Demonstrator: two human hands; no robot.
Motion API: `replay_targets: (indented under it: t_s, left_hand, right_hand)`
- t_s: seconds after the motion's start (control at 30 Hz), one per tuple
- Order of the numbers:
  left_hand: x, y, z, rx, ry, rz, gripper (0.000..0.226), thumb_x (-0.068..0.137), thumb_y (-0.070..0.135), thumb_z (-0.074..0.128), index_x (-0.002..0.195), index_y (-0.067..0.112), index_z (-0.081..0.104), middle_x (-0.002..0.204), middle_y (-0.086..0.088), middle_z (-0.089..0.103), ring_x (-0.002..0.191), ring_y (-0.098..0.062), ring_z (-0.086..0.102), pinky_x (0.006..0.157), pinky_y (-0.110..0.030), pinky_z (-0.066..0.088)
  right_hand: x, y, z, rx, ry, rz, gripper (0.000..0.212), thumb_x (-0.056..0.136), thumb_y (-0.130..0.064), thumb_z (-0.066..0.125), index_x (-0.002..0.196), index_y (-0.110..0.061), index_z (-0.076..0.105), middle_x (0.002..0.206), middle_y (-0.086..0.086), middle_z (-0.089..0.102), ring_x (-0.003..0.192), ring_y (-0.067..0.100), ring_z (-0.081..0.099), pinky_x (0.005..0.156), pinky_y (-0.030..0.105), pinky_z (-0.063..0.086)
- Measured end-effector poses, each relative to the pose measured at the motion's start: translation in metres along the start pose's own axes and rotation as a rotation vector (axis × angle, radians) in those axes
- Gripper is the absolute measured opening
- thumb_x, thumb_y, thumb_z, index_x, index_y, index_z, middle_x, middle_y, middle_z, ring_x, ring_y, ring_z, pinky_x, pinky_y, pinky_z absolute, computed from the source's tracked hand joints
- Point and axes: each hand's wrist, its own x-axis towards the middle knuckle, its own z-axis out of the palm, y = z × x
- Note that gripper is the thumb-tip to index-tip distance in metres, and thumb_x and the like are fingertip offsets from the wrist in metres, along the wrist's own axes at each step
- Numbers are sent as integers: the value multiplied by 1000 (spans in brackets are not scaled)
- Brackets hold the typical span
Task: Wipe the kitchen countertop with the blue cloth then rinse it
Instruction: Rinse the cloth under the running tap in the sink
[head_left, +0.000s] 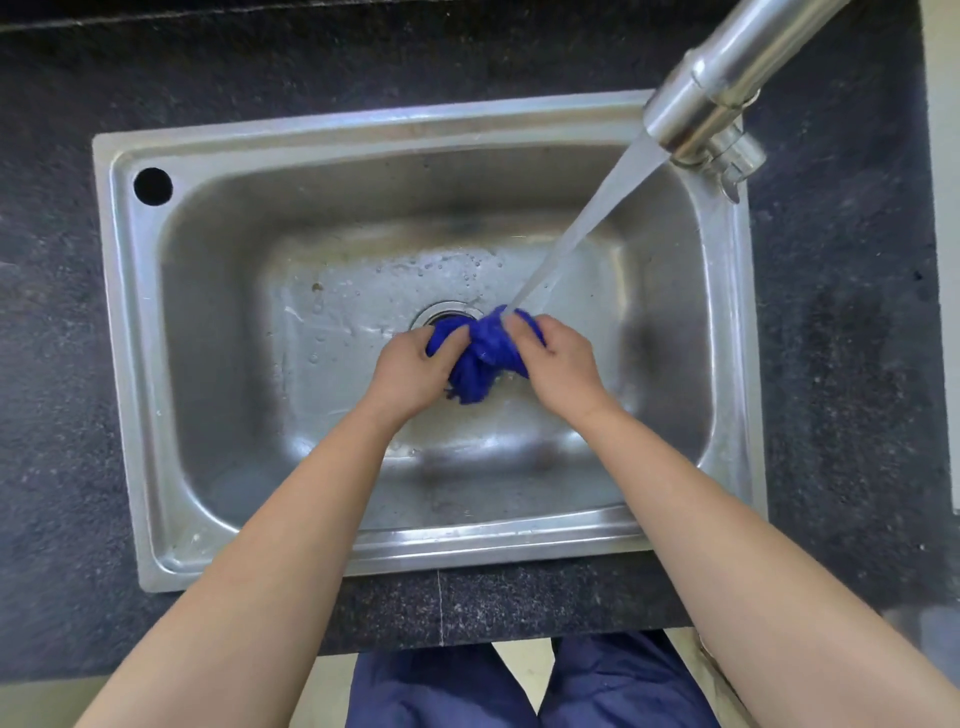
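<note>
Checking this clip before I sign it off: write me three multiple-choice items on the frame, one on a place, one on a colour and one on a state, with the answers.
1. Where is the cloth? A on the counter; B in the sink, under the water; C on the floor.
2. What colour is the cloth? A green; B white; C blue.
3. The tap is: A running; B shut off; C wrapped in a towel.

Answers:
1 B: the left hand and right hand grip it inside the basin, where the stream lands.
2 C: the bunched fabric is deep blue.
3 A: a stream falls from the spout onto the cloth.
</note>
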Motion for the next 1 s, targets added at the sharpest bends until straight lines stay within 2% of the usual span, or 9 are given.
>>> replay_targets:
  t_s: [0.13,0.2,0.33,0.5,0.63,0.73,0.87,0.93,1.0]
  left_hand:
    - [-3,-3,7,-176,82,-56,48,98,47,53,64,13,54,63,0,58,61,-14,53,66,-28,45]
    - [2,-13,13,-78,66,-14,33,93,45,60,82,15,62,87,-10,62,83,-21,59,79,-34,49]
    - [5,-26,25,154,29,133,61,84,24,72,135,7,45,139,-17,40,130,-24,37,113,-43,35]
    - [16,-14,36,105,123,91,102,85,40,69,156,26,-2,150,-8,28,123,-23,51,103,-42,45]
    - [31,10,34,407,69,74,38,99,12,46,136,7,48,127,-22,54,111,-37,55,83,-31,39]
    - [27,15,28,464,28,70,27,103,19,43,117,1,58,115,-21,64,107,-38,58,76,-31,35]
    - [-2,17,19,287,84,105,36,101,40,50,99,9,68,92,-10,70,88,-32,61,70,-31,39]
    - [-15,15,14,290,57,115,27,97,31,57,84,8,61,85,-11,61,88,-34,58,68,-29,34]
    - [-30,13,7,475,-114,67,17,92,19,58,105,11,64,113,-19,54,112,-39,50,85,-30,39]
  right_hand:
    - [4,4,-21,-28,240,8,38,99,-46,54,70,-20,53,70,-2,53,66,14,47,66,26,38]
    - [7,10,-25,-175,223,-12,26,96,-39,60,117,-24,62,113,3,57,98,16,54,90,26,42]
    - [8,19,-16,-496,-55,-106,84,87,-7,59,158,-28,19,164,10,3,143,33,20,117,33,23]
    - [13,24,2,-714,-103,-197,82,90,0,55,159,-19,14,166,7,-5,137,38,20,113,38,33]
    - [22,12,0,-527,-14,-260,55,91,0,49,145,-14,48,142,14,44,117,35,51,96,30,40]
    - [23,-4,-11,-489,-57,-196,30,98,-10,47,125,-11,61,117,17,63,106,36,59,86,31,41]
    - [4,-3,-16,-503,-41,-64,38,104,-45,42,104,-9,55,103,19,66,97,38,59,76,35,39]
    - [-10,0,-18,-505,-133,-79,26,99,-38,55,104,-12,54,105,14,62,99,34,59,77,34,40]
    - [-25,0,-28,-568,-330,-119,41,89,-20,65,129,-16,54,132,14,49,120,33,54,94,31,41]
